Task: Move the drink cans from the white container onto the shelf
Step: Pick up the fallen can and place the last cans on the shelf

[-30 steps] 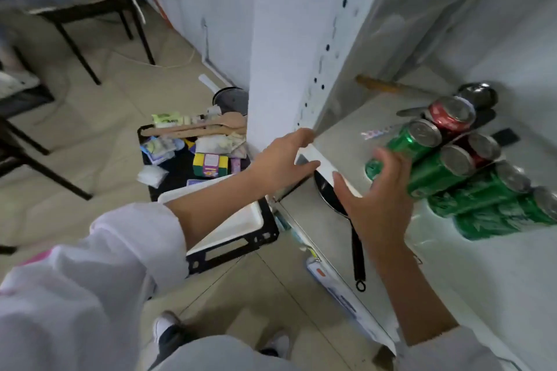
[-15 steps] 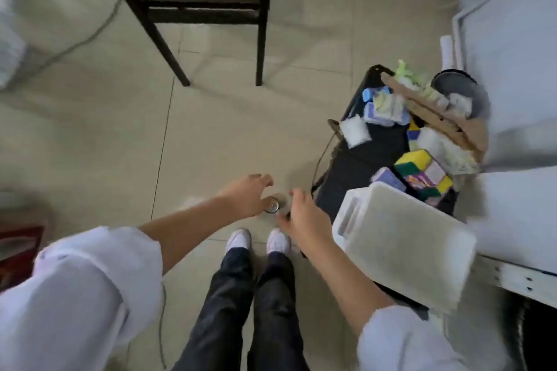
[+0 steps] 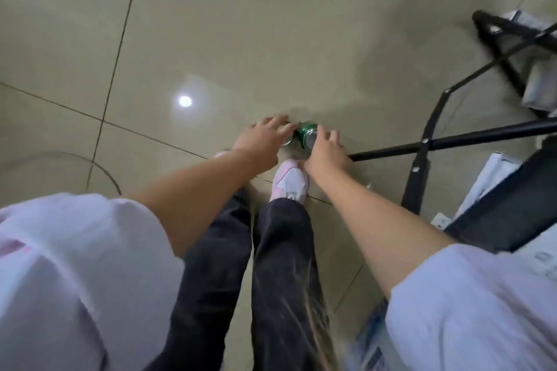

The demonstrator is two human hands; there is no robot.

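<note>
I am looking straight down at the tiled floor. A green drink can (image 3: 305,133) lies on its side there, in front of my shoes. My right hand (image 3: 327,149) rests on it with the fingers curled over its silver end. To its left, only a silver rim shows of a second can (image 3: 287,141). My left hand (image 3: 261,139) covers that can with fingers stretched out, and its grip is hidden. The white container and the shelf are out of view.
Black metal frame legs (image 3: 422,144) cross the floor just right of my right hand. Papers and boxes (image 3: 494,178) lie at the right edge. My white shoe (image 3: 289,185) is directly under the hands. A ceiling light reflects on the tiles (image 3: 184,101).
My view swung from the shelf with its cans down to the floor. Both hands went from the shelf to cans lying on the floor, and the right hand now rests on the green one.
</note>
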